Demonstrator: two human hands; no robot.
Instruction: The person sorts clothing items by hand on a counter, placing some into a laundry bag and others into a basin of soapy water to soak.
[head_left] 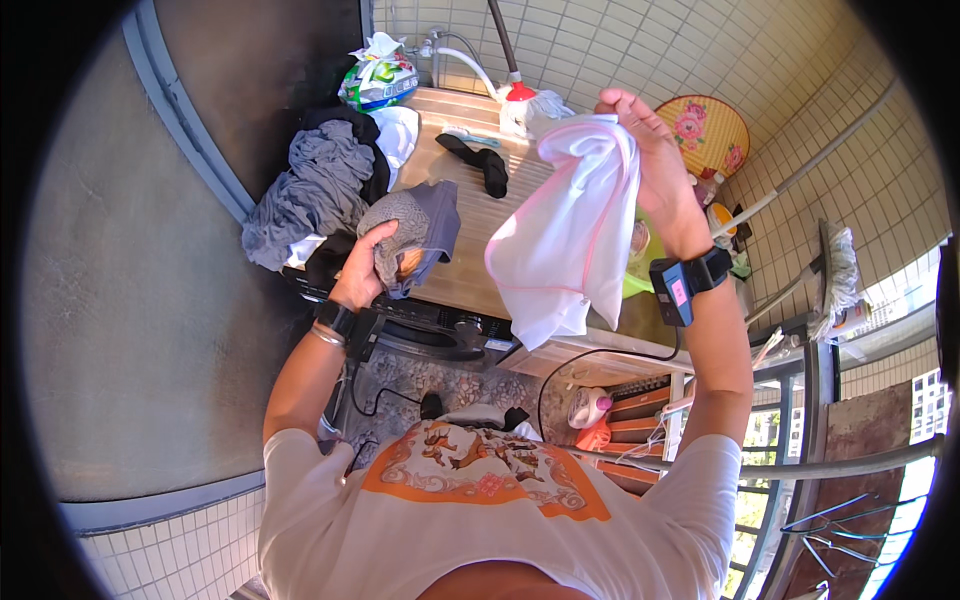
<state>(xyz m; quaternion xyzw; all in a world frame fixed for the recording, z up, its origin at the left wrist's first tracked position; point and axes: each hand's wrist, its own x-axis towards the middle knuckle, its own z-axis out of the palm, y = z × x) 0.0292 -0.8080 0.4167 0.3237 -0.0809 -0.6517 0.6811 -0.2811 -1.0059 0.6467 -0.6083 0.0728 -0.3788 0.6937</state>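
Observation:
My right hand [648,150] is raised at the right, its fingers closed on the top of a white cloth with pink edging [560,240]. That cloth hangs down in loose folds and looks like a laundry bag, though I see no opening. Lower at the left, my left hand [364,268] grips a bunched grey garment [410,235], part knit-textured and part smooth. A pile of grey clothes [322,175] lies just beyond my left hand. Black socks [478,163] rest on the wooden top [470,240] between the hands.
Below the wooden top is a black front-loading washing machine [430,335]. A plastic package [380,75], a mop head [535,108] and a hand fan [705,135] stand at the back. A green basin [640,285] is partly hidden behind the white cloth. Railings and hangers [845,530] occupy the right.

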